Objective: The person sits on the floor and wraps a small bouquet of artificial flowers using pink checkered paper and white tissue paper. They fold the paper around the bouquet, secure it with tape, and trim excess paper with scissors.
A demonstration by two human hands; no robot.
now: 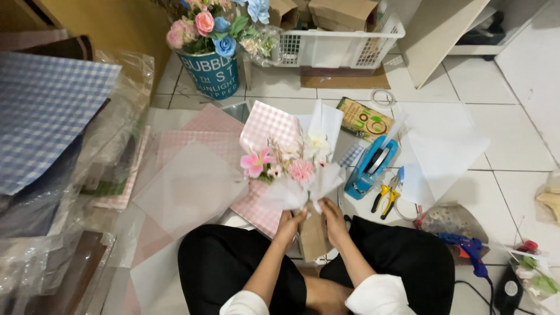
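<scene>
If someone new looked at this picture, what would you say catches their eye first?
First, the small bouquet of pink and white flowers in white tissue at the centre, gripped at its base by the left hand and the right hand. Next, the teal bucket of pink and blue flowers at the top, and the blue tape dispenser on the tiled floor just right of the bouquet.

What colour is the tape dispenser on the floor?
Blue tape dispenser, clearest in the head view.

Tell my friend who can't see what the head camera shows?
Both hands, left hand and right hand, hold a small bouquet of pink and white flowers in white wrap. Nearby on the tiled floor lie a blue tape dispenser and yellow-handled pliers.
</scene>
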